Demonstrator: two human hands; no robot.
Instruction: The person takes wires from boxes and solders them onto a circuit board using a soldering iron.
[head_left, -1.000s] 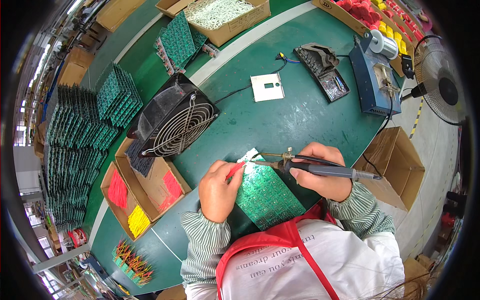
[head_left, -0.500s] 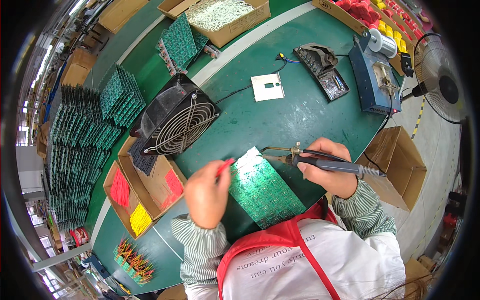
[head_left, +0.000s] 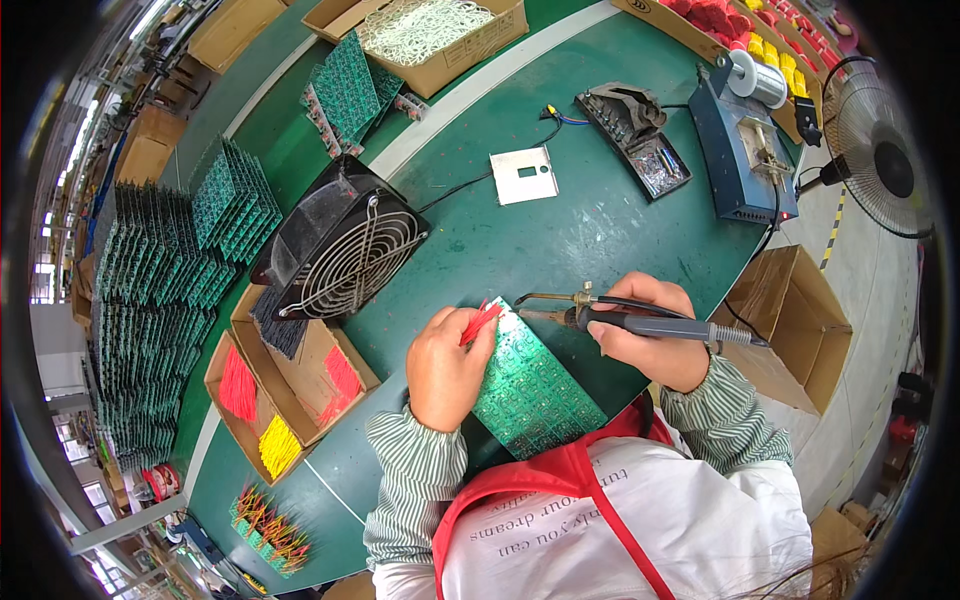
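Several red wires (head_left: 481,321), seemingly between left fingers (head_left: 463,330).

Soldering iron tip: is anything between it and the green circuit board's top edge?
Nothing visible. The soldering iron in the right hand points its tip at the green circuit board; the left hand, holding red wires, sits beside, not between.

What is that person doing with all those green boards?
A person at a green table is working on a green circuit board lying in front of them. The left hand pinches a small red wire piece at the board's top edge. The right hand holds a soldering iron, its tip pointing toward that same edge. A black fan sits nearby, beside boxes of red and yellow wire pieces.
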